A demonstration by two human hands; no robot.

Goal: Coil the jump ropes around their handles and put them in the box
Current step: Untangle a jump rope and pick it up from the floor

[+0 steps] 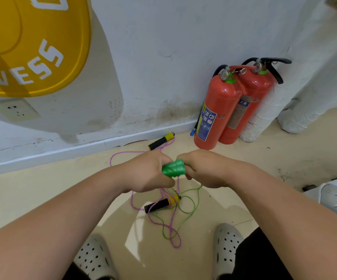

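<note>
Floor below a white wall: green handles [172, 168] held up between both hands.
Left hand [149, 172] and right hand [206, 168] each close their grip on the handles, long axis left-right; green rope [191, 201] hangs below, crossing the pink rope [169, 223].

Left hand [149, 172] and right hand [206, 170] gripping green handle [173, 168], green rope [194, 204] and pink rope [131, 200] tangled below the handle, fire extinguishers [216, 112] beyond it

Your left forearm [62, 209] and right forearm [285, 201] reach forward from the near corners and converge, left hand [149, 171] and right hand [206, 168] meeting backs-up, fingers of each curled round the green handle [173, 168] between them.
</note>
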